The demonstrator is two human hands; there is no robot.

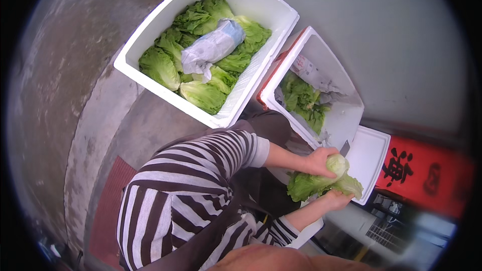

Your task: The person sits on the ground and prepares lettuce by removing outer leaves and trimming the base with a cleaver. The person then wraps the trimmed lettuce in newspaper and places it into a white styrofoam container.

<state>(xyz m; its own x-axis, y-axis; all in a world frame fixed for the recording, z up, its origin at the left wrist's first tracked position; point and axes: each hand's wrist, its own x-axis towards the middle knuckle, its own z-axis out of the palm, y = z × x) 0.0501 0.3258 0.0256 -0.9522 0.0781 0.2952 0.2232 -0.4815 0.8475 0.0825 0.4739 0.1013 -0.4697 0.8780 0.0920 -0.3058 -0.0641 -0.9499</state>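
Observation:
In front of me I hold a head of green lettuce [337, 163] with both hands. My left hand [322, 162] grips it near its pale base, the thumb across it. My right hand [337, 199] has its fingers on an outer leaf [348, 186] that spreads away from the head. Just beyond my left hand stands a white foam box [340, 116] with loose lettuce leaves [301, 94] and crumpled printed paper [312, 73] inside. To my left, a larger white foam box [169, 98] holds several lettuce heads [160, 67], with a crumpled paper wrapper [214, 45] on top.
A white foam lid or panel [367, 158] stands beside the smaller box, near a red banner [418, 175] bearing writing. A grey wall [380, 37] rises behind the boxes. Concrete ground [56, 82] and a reddish mat [109, 210] lie on the left.

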